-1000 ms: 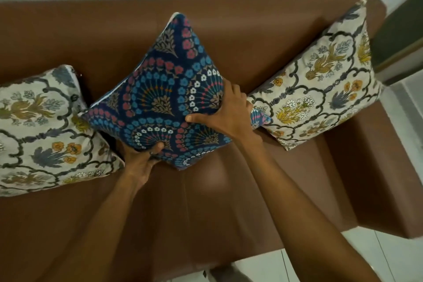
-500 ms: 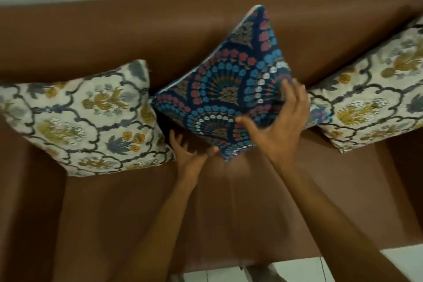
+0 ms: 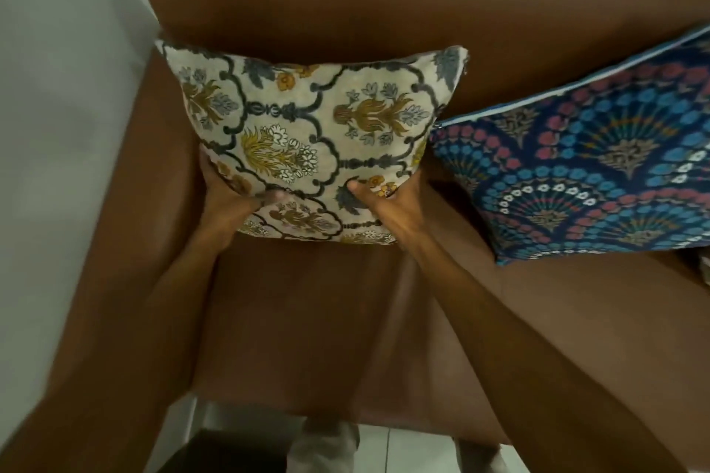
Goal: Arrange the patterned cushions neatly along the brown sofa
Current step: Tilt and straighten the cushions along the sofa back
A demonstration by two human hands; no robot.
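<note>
A cream floral cushion (image 3: pixel 307 134) stands upright against the backrest at the left end of the brown sofa (image 3: pixel 299 319). My left hand (image 3: pixel 226 203) grips its lower left corner, thumb on the front. My right hand (image 3: pixel 392 203) grips its lower right corner, thumb pressed on the fabric. A dark blue cushion (image 3: pixel 588 173) with fan patterns in blue and pink leans against the backrest just to the right, its corner close to the cream cushion. The third cushion is out of view.
The sofa's left armrest (image 3: pixel 126 242) runs beside the cream cushion, with a white wall (image 3: pixel 57 127) beyond it. Pale floor tiles (image 3: pixel 403 449) and a dark object (image 3: pixel 215 453) show below the seat's front edge.
Both hands left the blue cushion and moved left to take hold of the cream floral cushion. The view swung left, so the right-hand cream cushion dropped out of sight.
</note>
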